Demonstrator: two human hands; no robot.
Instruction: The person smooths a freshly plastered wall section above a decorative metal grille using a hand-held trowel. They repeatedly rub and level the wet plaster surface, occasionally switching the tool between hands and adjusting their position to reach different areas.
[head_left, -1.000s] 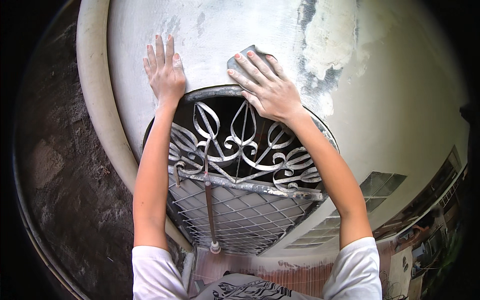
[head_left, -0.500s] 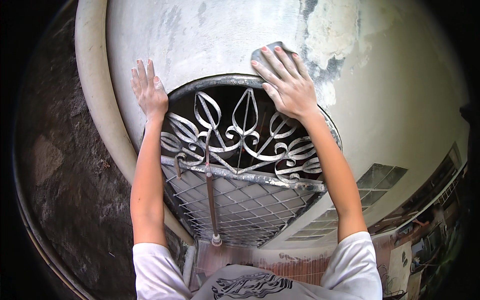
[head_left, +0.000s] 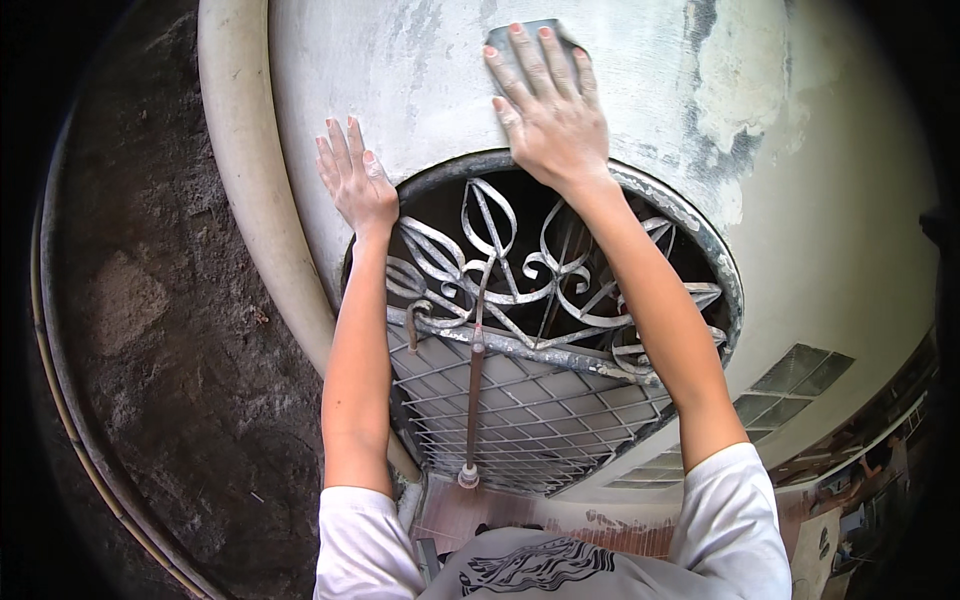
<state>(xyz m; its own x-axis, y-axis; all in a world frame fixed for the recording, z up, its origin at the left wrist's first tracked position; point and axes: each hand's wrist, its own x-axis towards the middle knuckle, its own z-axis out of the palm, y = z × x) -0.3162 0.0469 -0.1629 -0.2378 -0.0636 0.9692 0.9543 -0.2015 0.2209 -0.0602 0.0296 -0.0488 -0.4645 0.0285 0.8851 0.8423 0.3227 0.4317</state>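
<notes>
My right hand point(head_left: 560, 135) lies flat over a dark grey sheet of sandpaper point(head_left: 541, 27), pressing it against the whitish wall point(head_left: 400, 70) above the arched opening. Only the sheet's upper edge and corners show past the fingers. My left hand point(head_left: 360, 190) rests palm-down on the wall, at the left shoulder of the arch. Its fingers are extended and it holds nothing. Pale dust coats both hands. Below them, white-and-grey scrolled ironwork point(head_left: 490, 215) fills the arch. My right forearm hides part of the scrollwork.
A lattice metal gate point(head_left: 520, 410) with a brown vertical rod point(head_left: 475, 400) sits beneath the ironwork. A pale pipe point(head_left: 245, 150) curves down the left, beside rough dark ground or wall point(head_left: 140, 290). Peeling patches point(head_left: 735, 85) mark the wall at right. Louvred windows point(head_left: 790, 385) lie lower right.
My right hand has slid up and to the left across the wall with the sandpaper. The left hand keeps its place by the arch, while the whole view has shifted.
</notes>
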